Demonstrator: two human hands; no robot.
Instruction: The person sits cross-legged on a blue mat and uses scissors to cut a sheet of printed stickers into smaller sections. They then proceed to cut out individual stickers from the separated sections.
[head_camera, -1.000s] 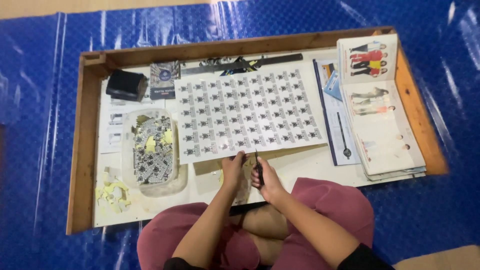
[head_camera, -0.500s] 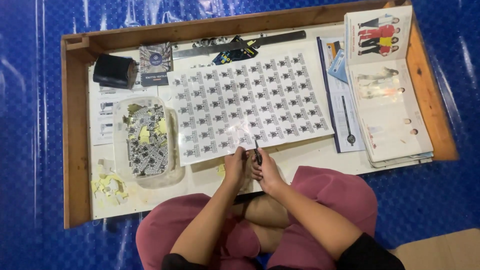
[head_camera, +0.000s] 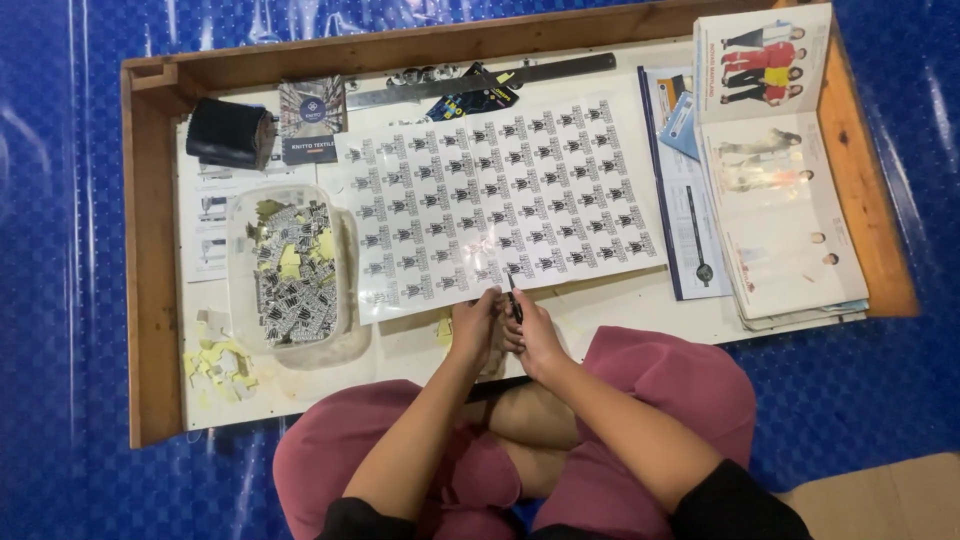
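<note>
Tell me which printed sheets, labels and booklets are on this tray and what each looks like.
Label sheet: centre, large, white, rows of dark labels; both hands at its near edge.
Tub of cut labels: left, clear.
Small card: far left, dark, rectangular.
Catalogues: right, stacked, white, pictured people.

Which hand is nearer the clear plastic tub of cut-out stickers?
Left. The left hand lies just right of the tub; the right hand, holding a dark tool, sits farther right.

Just beyond the right hand (head_camera: 535, 335) and the left hand (head_camera: 472, 325) lies the sticker sheet (head_camera: 495, 205) on the counter (head_camera: 620, 300). Left of them sits a tub (head_camera: 290, 270) (cut stickers inside); magazines (head_camera: 775, 190) lie off to their right.
</note>
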